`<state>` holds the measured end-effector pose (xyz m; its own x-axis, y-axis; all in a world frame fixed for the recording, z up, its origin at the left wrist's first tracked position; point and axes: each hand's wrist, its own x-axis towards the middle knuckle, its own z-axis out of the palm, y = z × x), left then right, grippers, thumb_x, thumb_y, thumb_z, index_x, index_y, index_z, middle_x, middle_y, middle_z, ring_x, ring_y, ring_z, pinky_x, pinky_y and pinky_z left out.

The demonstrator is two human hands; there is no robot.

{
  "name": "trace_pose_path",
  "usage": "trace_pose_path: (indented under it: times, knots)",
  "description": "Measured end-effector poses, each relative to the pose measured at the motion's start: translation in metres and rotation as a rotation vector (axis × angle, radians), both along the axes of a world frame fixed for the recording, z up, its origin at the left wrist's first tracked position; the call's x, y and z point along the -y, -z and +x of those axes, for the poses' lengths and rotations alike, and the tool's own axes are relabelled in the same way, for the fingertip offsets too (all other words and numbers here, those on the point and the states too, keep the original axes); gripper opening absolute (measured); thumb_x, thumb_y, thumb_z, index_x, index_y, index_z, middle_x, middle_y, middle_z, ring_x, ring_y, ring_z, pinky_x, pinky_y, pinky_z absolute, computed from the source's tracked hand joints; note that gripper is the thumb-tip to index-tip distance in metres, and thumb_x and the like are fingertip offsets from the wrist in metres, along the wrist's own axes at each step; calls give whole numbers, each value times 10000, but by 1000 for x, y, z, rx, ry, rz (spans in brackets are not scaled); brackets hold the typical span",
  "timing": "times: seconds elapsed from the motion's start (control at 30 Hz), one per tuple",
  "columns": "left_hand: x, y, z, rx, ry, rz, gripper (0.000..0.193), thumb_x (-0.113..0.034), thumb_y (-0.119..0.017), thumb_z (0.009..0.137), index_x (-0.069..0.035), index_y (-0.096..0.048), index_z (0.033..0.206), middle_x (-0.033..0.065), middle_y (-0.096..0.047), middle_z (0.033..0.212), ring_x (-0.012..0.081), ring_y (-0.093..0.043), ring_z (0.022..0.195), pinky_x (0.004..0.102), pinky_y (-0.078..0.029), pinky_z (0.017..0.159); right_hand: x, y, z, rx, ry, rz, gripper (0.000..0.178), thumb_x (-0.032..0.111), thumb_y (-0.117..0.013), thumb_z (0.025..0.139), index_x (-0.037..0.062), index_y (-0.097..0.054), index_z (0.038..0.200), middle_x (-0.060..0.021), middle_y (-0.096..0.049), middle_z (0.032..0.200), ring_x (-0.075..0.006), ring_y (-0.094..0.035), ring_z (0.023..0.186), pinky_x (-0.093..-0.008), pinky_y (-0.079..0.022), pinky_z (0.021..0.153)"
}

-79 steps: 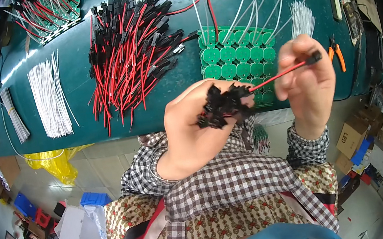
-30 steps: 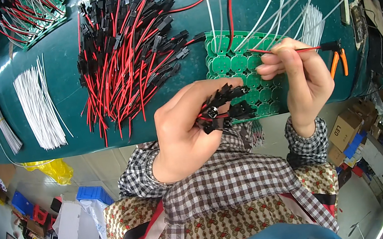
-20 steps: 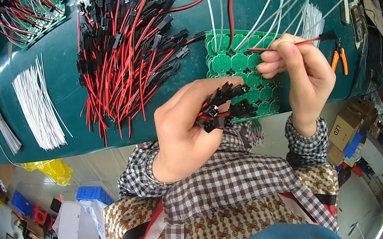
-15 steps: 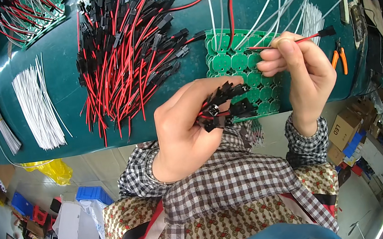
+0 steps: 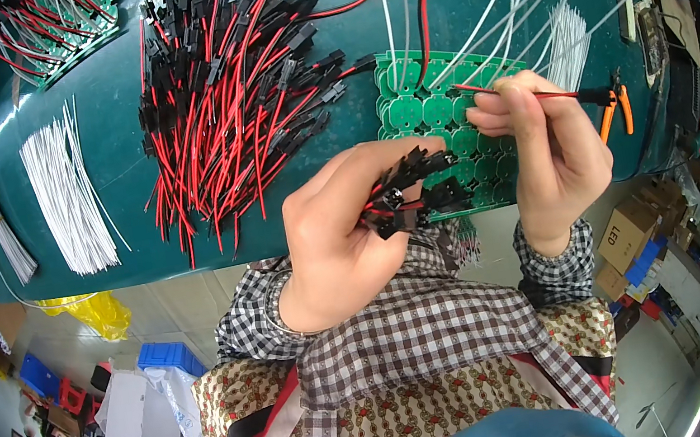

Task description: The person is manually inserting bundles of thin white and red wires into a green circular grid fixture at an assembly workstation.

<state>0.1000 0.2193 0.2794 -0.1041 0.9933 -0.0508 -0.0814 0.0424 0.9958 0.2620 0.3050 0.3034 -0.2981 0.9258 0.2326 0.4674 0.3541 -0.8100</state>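
My left hand (image 5: pixel 339 238) is closed around a bunch of red-and-black connector leads (image 5: pixel 419 189), their black plugs sticking out to the right. Between thumb and fingers, my right hand (image 5: pixel 552 152) pinches a single red-and-black connector lead (image 5: pixel 564 94). Its bare-wire end points left over the green circuit board panel (image 5: pixel 409 115), and its black plug hangs out to the right. White wires rise from the panel's far edge, beside one upright red-and-black lead (image 5: pixel 422 28) with a black plug. My hands cover part of the panel's near and right areas.
A large heap of red-and-black leads (image 5: pixel 229 119) lies left of the panel. Farther left are white wire bundles (image 5: pixel 70 194). Another white wire bundle (image 5: pixel 568 47) and orange-handled cutters (image 5: pixel 617 110) lie at right. A wired board (image 5: pixel 79 42) sits at the far left.
My right hand has shifted slightly down and left, and its lead has tilted, plug end lower. My left hand stays nearly where it was.
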Motion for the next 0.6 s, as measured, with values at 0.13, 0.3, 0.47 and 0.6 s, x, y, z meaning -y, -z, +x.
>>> trace_pose_path:
  times: [0.13, 0.3, 0.47, 0.6]
  knots:
    - [1, 0, 0, 26, 3, -10, 348, 200, -435, 750, 116, -534, 1072, 218, -666, 1044, 317, -669, 995, 380, -537, 881, 2, 0, -1, 8, 5, 47, 46, -97, -603, 867, -127, -598, 832, -182, -677, 779, -201, -702, 703, -263, -576, 601]
    - [1, 0, 0, 37, 8, -13, 334, 193, -441, 761, 115, -539, 1070, 214, -664, 1046, 321, -668, 998, 386, -541, 878, 0, -4, -4, -18, 44, -59, 45, -91, -609, 866, -119, -605, 831, -169, -679, 790, -192, -700, 695, -261, -577, 601]
    - [-1, 1, 0, 24, -1, -5, 300, 176, -457, 779, 113, -555, 1055, 201, -668, 1044, 311, -671, 995, 374, -543, 870, 0, -2, -3, 90, -4, 98, 50, -71, -643, 849, -101, -609, 828, -159, -679, 784, -178, -691, 658, -242, -557, 580]
    - [0, 1, -1, 22, -9, -9, 299, 172, -467, 779, 109, -562, 1055, 193, -671, 1038, 301, -674, 987, 364, -542, 866, -2, -5, -2, 165, -79, 157, 35, -66, -656, 839, -80, -623, 838, -150, -679, 778, -164, -673, 619, -240, -533, 552]
